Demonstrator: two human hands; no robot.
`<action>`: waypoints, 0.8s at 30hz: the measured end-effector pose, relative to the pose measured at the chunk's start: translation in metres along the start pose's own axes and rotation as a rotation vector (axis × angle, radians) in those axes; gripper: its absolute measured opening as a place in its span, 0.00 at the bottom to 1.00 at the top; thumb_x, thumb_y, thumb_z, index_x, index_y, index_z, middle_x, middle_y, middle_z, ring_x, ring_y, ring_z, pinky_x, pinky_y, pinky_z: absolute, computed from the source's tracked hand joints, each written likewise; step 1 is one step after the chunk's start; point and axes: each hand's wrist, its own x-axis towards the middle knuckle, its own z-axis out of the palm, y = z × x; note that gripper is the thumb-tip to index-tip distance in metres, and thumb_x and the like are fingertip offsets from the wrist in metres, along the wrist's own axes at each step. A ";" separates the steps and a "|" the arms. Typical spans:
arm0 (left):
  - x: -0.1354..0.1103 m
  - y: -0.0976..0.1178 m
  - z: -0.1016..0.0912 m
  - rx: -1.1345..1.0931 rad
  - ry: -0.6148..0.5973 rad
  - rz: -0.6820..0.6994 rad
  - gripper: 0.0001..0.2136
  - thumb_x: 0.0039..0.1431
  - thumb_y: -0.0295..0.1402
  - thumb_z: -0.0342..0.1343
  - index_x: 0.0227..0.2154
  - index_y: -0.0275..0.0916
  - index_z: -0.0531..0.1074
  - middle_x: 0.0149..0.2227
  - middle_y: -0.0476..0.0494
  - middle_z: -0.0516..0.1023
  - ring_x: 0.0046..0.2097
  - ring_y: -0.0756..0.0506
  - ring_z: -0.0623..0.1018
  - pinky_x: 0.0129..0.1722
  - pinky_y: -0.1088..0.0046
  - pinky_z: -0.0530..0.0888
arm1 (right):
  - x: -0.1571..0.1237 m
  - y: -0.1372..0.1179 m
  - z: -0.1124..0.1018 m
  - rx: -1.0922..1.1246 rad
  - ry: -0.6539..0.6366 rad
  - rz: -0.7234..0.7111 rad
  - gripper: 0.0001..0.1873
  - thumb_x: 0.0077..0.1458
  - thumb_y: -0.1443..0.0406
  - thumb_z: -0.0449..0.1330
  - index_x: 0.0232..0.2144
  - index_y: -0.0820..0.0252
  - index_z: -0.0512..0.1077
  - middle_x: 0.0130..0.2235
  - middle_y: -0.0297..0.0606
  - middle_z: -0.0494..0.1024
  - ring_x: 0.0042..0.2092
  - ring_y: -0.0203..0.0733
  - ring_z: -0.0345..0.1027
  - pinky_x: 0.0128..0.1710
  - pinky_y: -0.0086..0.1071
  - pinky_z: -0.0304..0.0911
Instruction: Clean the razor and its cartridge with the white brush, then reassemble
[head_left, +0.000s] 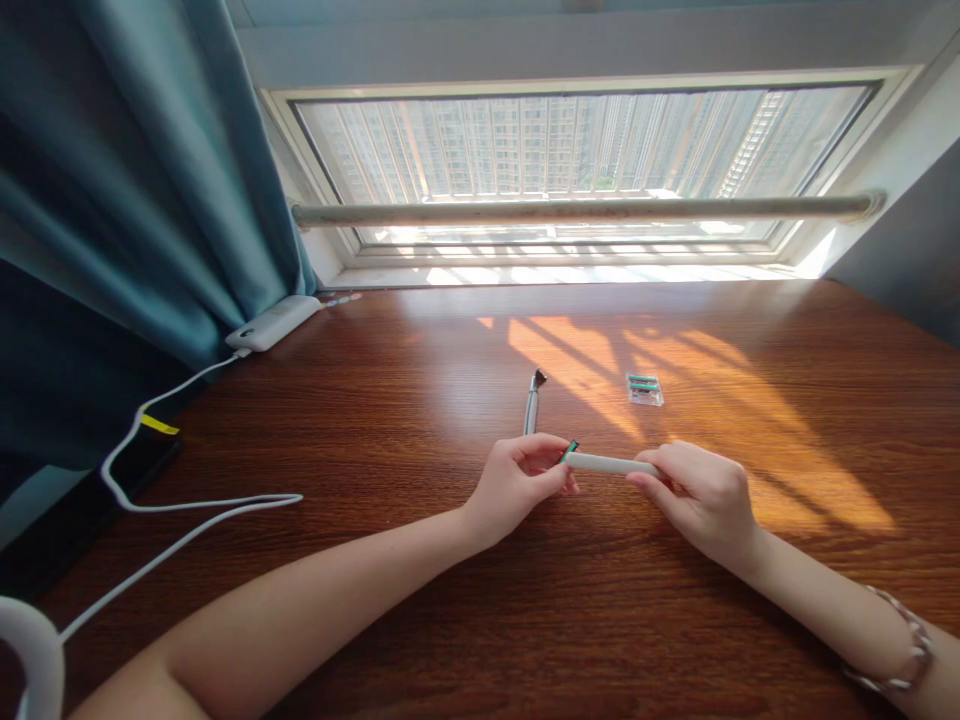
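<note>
arms: bare, no sleeves | right wrist: beaded bracelet [900, 655]

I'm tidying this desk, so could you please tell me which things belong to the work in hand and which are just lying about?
In use:
white razor handle, held by the left hand and right hand
green blade head
blade cartridge pack
silver razor handle

Lying about:
power bank
white cable
curtain

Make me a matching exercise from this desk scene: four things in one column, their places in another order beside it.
1. slim white stick with a green tip
2. silver metal razor handle
3. small clear pack of green cartridges
4. white power bank

A. by the teal curtain
B. in the sunlit patch
C. between both hands
D. lying behind the left hand

Pairs: 1-C, 2-D, 3-B, 4-A
</note>
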 end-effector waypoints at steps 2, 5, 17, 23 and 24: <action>-0.001 -0.001 0.000 0.038 0.013 0.035 0.08 0.49 0.31 0.58 0.33 0.32 0.71 0.22 0.47 0.74 0.26 0.50 0.75 0.28 0.74 0.72 | 0.000 0.000 0.001 -0.031 0.026 0.036 0.15 0.55 0.56 0.53 0.27 0.60 0.73 0.19 0.33 0.66 0.24 0.36 0.58 0.27 0.29 0.50; -0.001 -0.001 0.001 0.084 0.040 0.076 0.09 0.50 0.31 0.57 0.34 0.32 0.72 0.22 0.47 0.74 0.25 0.50 0.74 0.28 0.74 0.73 | -0.001 0.000 0.001 -0.027 0.066 0.067 0.16 0.56 0.56 0.52 0.27 0.60 0.73 0.19 0.33 0.66 0.24 0.35 0.58 0.26 0.29 0.50; -0.001 -0.003 0.001 0.091 0.048 0.132 0.09 0.49 0.30 0.57 0.34 0.31 0.72 0.22 0.47 0.73 0.24 0.50 0.75 0.26 0.74 0.73 | -0.002 0.000 0.002 0.024 -0.005 0.036 0.15 0.56 0.57 0.52 0.29 0.60 0.73 0.23 0.34 0.70 0.25 0.36 0.62 0.28 0.29 0.51; -0.001 -0.003 0.001 0.077 0.043 0.092 0.08 0.49 0.31 0.57 0.33 0.32 0.72 0.21 0.49 0.73 0.23 0.49 0.75 0.25 0.74 0.73 | -0.003 0.000 0.003 -0.003 0.001 0.090 0.16 0.56 0.55 0.52 0.30 0.59 0.73 0.23 0.34 0.71 0.26 0.36 0.63 0.28 0.29 0.51; -0.001 -0.002 0.001 0.081 0.031 0.087 0.08 0.49 0.31 0.57 0.32 0.32 0.72 0.21 0.49 0.73 0.23 0.49 0.75 0.25 0.74 0.73 | -0.003 0.000 0.003 0.013 -0.014 0.079 0.15 0.56 0.56 0.52 0.30 0.59 0.73 0.24 0.34 0.72 0.26 0.36 0.63 0.28 0.29 0.51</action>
